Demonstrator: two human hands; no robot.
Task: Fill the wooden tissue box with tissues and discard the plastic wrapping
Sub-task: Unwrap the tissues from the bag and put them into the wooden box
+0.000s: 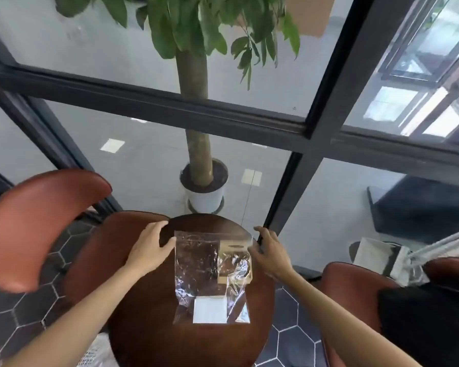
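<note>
A clear plastic wrapping [196, 263] hangs stretched above the round dark wooden table [149, 327]. My left hand [150, 247] pinches its upper left corner and my right hand [269, 251] pinches its upper right corner. A white stack of tissues [210, 310] sits in the bottom of the wrapping. The light wooden tissue box [235, 263] stands on the table behind the wrapping's right half, seen through the plastic, with an oval slot on top.
Brown leather chairs stand at the left [37, 223], behind the table [96, 250] and at the right [355, 292]. A potted tree in a white pot [206, 197] stands beyond the table by a black-framed glass wall. A white bag [382, 258] sits on the floor at right.
</note>
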